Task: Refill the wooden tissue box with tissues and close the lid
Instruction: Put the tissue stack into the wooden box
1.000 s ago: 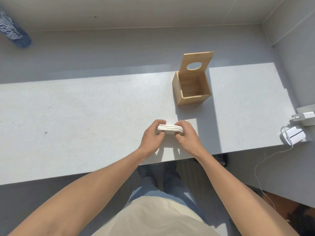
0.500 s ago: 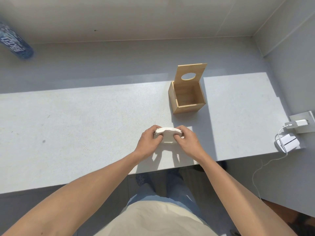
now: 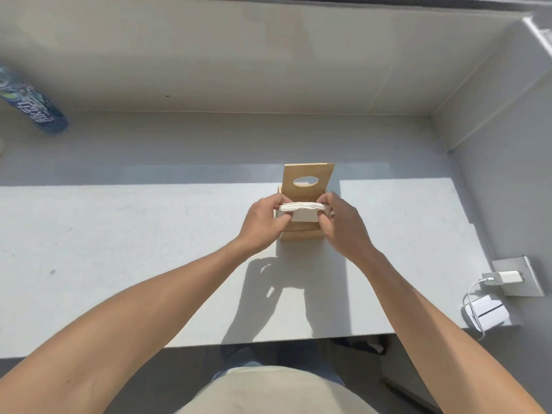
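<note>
While gripped at either end by left hand [image 3: 263,221] and right hand [image 3: 343,224], white stack of folded tissues [image 3: 303,207] held flat directly over open square wooden tissue box [image 3: 301,233] on pale grey table [image 3: 119,249]; hinged wooden lid with oval hole [image 3: 307,182] upright behind.

Grey table [image 3: 149,234], wooden box [image 3: 301,233], bottle [image 3: 33,107]

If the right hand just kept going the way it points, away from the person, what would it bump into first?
Probably the upright lid of the wooden tissue box, standing just beyond the tissue stack that the right hand grips. Depth is hard to judge from this single view.
</note>
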